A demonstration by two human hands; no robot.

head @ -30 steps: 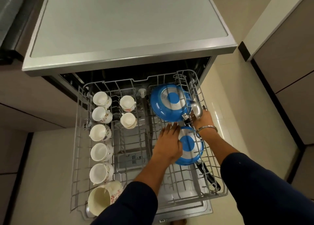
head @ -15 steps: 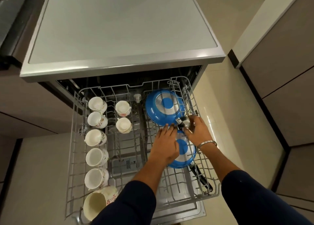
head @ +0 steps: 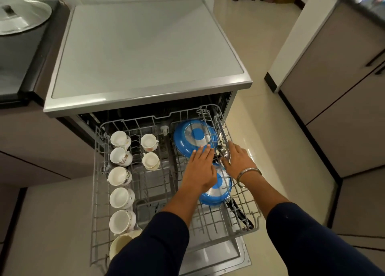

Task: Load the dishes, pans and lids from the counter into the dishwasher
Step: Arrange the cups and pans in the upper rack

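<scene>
2 round blue pans with steel-disc bases, far pan (head: 194, 137) and near pan (head: 218, 189), lie upturned at the right of the pulled-out grey wire rack (head: 95, 171); left hand (head: 200, 170), fingers straight, steadies both, right hand (head: 237, 158) pinches a steel ladle (head: 224, 151), likely seating it next, then fetching the counter's steel lid (head: 20, 17).

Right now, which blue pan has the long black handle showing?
The nearer blue pan, half under the left hand. Its black handle runs toward the rack's front; the farther blue pan shows none.
</scene>
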